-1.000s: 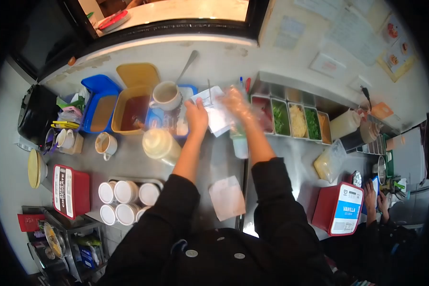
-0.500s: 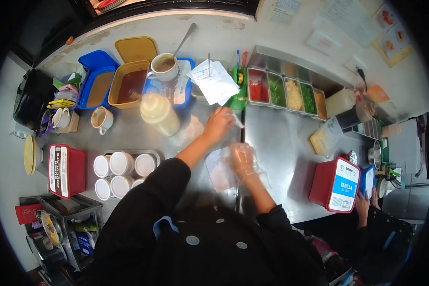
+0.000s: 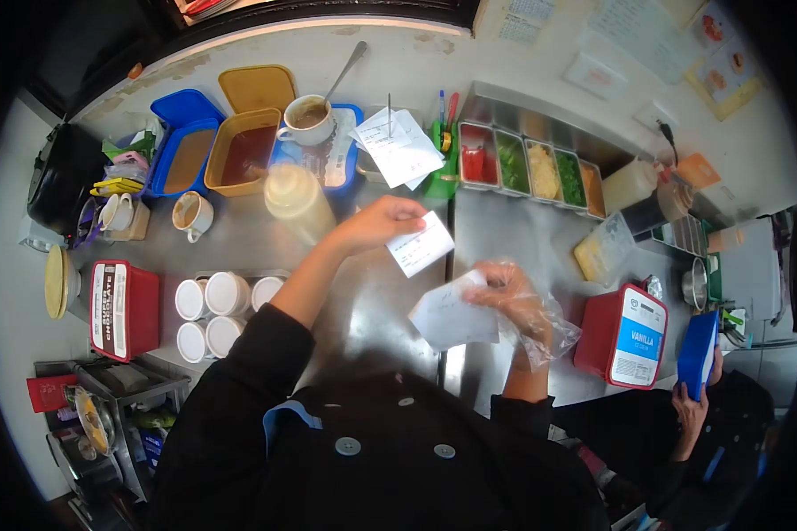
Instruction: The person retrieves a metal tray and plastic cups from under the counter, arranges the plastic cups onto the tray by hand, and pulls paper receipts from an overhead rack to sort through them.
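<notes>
My left hand (image 3: 379, 225) pinches a small printed order slip (image 3: 421, 247) by its upper left corner, above the steel counter. To the right, my right hand (image 3: 515, 299) wears a loose clear plastic glove (image 3: 547, 334) and grips a larger paper slip (image 3: 450, 319) with faint writing on it. The two slips are close together but appear apart. Beyond my left hand, more order slips (image 3: 405, 161) sit on an upright metal spike (image 3: 390, 115). A squeeze bottle (image 3: 299, 205) of pale sauce stands left of that hand.
White-lidded tubs (image 3: 228, 293) and a red chocolate tub (image 3: 133, 310) stand left. Cut toppings fill a steel bin row (image 3: 533, 173) at the back right. A vanilla ice cream tub (image 3: 624, 341) is on the right, beside a co-worker's hand (image 3: 689, 411) holding a blue container (image 3: 697, 354).
Both slips are now held up, the larger one raised off the counter by my right hand, which moved right. My left hand moved slightly left. The co-worker's blue container has been lifted and tilted.
</notes>
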Demonstrator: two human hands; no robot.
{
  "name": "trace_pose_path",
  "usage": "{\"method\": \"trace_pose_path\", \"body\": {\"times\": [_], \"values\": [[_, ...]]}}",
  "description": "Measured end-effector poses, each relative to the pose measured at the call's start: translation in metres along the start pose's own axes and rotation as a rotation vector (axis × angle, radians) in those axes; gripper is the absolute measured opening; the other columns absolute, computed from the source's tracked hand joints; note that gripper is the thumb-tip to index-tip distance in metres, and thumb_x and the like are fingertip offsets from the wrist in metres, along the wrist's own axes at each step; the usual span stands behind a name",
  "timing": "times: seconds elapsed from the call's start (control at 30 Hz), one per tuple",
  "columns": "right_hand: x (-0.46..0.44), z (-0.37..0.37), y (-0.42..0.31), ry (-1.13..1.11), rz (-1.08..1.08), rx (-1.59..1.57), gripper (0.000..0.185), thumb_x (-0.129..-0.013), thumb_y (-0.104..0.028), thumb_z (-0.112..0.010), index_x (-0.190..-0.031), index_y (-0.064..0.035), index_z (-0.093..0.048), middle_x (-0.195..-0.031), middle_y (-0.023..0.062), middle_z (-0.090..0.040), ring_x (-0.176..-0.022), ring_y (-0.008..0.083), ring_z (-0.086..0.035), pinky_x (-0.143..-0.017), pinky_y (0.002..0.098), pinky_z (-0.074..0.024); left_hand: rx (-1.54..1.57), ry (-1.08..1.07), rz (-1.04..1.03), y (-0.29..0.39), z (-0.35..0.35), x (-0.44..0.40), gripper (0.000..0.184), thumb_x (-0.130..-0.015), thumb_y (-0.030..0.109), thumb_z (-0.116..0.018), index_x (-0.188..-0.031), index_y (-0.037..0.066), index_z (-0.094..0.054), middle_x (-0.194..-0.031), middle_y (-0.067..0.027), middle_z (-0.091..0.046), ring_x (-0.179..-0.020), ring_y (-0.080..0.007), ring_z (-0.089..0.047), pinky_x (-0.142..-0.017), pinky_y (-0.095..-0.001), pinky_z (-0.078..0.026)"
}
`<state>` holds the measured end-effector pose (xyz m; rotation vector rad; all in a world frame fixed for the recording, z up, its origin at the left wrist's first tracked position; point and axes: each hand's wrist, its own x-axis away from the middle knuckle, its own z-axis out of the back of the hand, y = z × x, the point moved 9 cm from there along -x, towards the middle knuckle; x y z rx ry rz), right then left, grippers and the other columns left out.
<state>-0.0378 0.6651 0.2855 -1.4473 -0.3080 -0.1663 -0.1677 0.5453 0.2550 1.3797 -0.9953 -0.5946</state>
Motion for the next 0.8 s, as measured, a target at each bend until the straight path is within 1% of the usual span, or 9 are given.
{"method": "trace_pose_path", "body": {"times": [0.03, 0.1, 0.2, 0.27, 0.37, 0.43, 0.5, 0.57, 0.8], "values": [[-0.003, 0.0, 0.0, -0.001, 0.0, 0.001, 0.021, -0.071, -0.016, -0.073, -0.083, 0.0005, -0.067, -0.078, 0.0052, -0.061, -0.072, 0.0129, -0.057, -0.066, 0.0256, -0.045, 0.0, 0.001, 0.0, 0.001, -0.002, -0.001, 0.021, -0.089, 0.014, -0.056, -0.104, 0.0, -0.059, -0.092, -0.0042, -0.064, -0.081, -0.0092, -0.06, -0.072, -0.0236, -0.048], [-0.008, 0.011, -0.02, 0.235, 0.152, -0.023, 0.023, -0.071, -0.014, -0.073, -0.087, 0.0005, -0.067, -0.083, 0.0059, -0.062, -0.075, 0.0123, -0.058, -0.067, 0.0263, -0.0458, -0.07, -0.096, -0.023, 0.003, -0.017, -0.005, 0.022, -0.09, 0.015, -0.056, -0.105, -0.001, -0.059, -0.093, -0.004, -0.064, -0.082, -0.009, -0.059, -0.074, -0.0234, -0.047], [-0.012, 0.01, -0.012, 0.354, 0.079, -0.049, 0.02, -0.073, -0.016, -0.072, -0.082, -0.0002, -0.064, -0.077, 0.0039, -0.061, -0.067, 0.01, -0.055, -0.059, 0.0254, -0.0453, -0.149, -0.123, -0.125, 0.013, -0.036, -0.008, 0.024, -0.088, 0.017, -0.059, -0.103, -0.001, -0.061, -0.087, -0.0064, -0.065, -0.078, -0.0107, -0.059, -0.068, -0.026, -0.048], [-0.014, 0.014, -0.008, 0.431, 0.11, -0.046, 0.021, -0.075, -0.017, -0.072, -0.071, -0.0017, -0.059, -0.067, 0.0013, -0.059, -0.058, 0.0075, -0.052, -0.051, 0.0238, -0.0425, -0.159, -0.076, -0.099, 0.018, -0.037, -0.005, 0.024, -0.087, 0.017, -0.06, -0.103, 0.0, -0.061, -0.088, -0.0064, -0.066, -0.077, -0.0117, -0.06, -0.068, -0.0265, -0.048], [-0.012, 0.024, 0.003, 0.545, 0.077, 0.026, 0.021, -0.074, -0.016, -0.073, -0.069, -0.0022, -0.058, -0.065, 0.0008, -0.058, -0.056, 0.0066, -0.05, -0.049, 0.0228, -0.0407, -0.22, -0.015, -0.043, 0.033, -0.04, 0.01, 0.026, -0.085, 0.015, -0.062, -0.107, -0.001, -0.059, -0.092, -0.0076, -0.066, -0.081, -0.0127, -0.061, -0.071, -0.0266, -0.048], [-0.008, 0.024, 0.003, 0.558, 0.067, -0.006, 0.02, -0.074, -0.016, -0.073, -0.068, -0.0027, -0.058, -0.065, 0.0007, -0.058, -0.056, 0.0064, -0.05, -0.049, 0.0222, -0.0403, -0.276, -0.008, -0.014, 0.027, -0.042, 0.015, 0.029, -0.084, 0.012, -0.063, -0.11, -0.002, -0.058, -0.097, -0.0086, -0.065, -0.086, -0.0127, -0.061, -0.074, -0.0262, -0.048], [-0.005, 0.022, 0.006, 0.568, 0.055, -0.036, 0.02, -0.074, -0.015, -0.073, -0.068, -0.0032, -0.058, -0.065, 0.0005, -0.058, -0.056, 0.0062, -0.05, -0.049, 0.0217, -0.0399, -0.252, 0.07, -0.138, 0.025, -0.037, 0.015, 0.032, -0.082, 0.009, -0.065, -0.11, -0.002, -0.058, -0.098, -0.0118, -0.066, -0.087, -0.0145, -0.063, -0.074, -0.0269, -0.05], [-0.003, 0.022, 0.009, 0.601, 0.072, -0.181, 0.02, -0.075, -0.015, -0.072, -0.068, -0.0036, -0.058, -0.065, 0.001, -0.059, -0.056, 0.0061, -0.05, -0.05, 0.0218, -0.0399, -0.223, 0.079, -0.128, 0.017, -0.037, 0.016, 0.032, -0.082, 0.009, -0.065, -0.11, -0.003, -0.057, -0.098, -0.0122, -0.066, -0.087, -0.0146, -0.063, -0.074, -0.0268, -0.05], [0.0, 0.025, 0.014, 0.59, 0.09, -0.212, 0.02, -0.075, -0.016, -0.073, -0.069, -0.0037, -0.058, -0.067, 0.0017, -0.06, -0.058, 0.0068, -0.052, -0.05, 0.0221, -0.0409, -0.288, 0.038, -0.054, 0.016, -0.038, 0.014, 0.031, -0.083, 0.011, -0.063, -0.112, -0.001, -0.057, -0.096, -0.0122, -0.066, -0.088, -0.0154, -0.063, -0.077, -0.0261, -0.05]]}}
